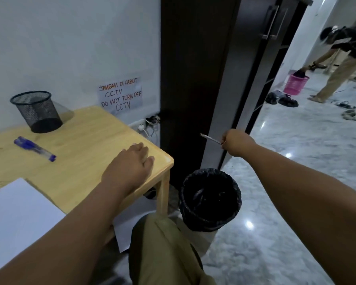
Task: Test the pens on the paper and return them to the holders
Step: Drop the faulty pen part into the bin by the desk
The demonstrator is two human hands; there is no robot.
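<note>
Pale wall (70, 38), dark cabinet (195, 79), glossy marbled floor (275, 202); a light wooden table (86, 140) stands in the corner.

Right hand (237, 144): fingers curled, pinching the end of a thin silvery pen (211, 139), held out in the air above a bin lined with a black bag (210, 199). The pen is blurred; its tip cannot be made out.

Left hand (133, 161): fingers straight and close together, palm down, resting flat on the table near its right corner.

Blue pens (35, 148), seemingly two or three, lie together on the table, left of the left hand. Behind them a black mesh holder (36, 111) stands upright by the wall. White paper (19, 219) lies at the table's near edge.

Taped to the wall, a handwritten sign (120, 95): "JANGAN DI CABUT CCTV / DO NOT TURN OFF CCTV". Below it, a socket with plugs (150, 124).

Far right, another person (345, 60) bends over a pink basket (295, 84); shoes (282, 99) lie scattered on the floor.
</note>
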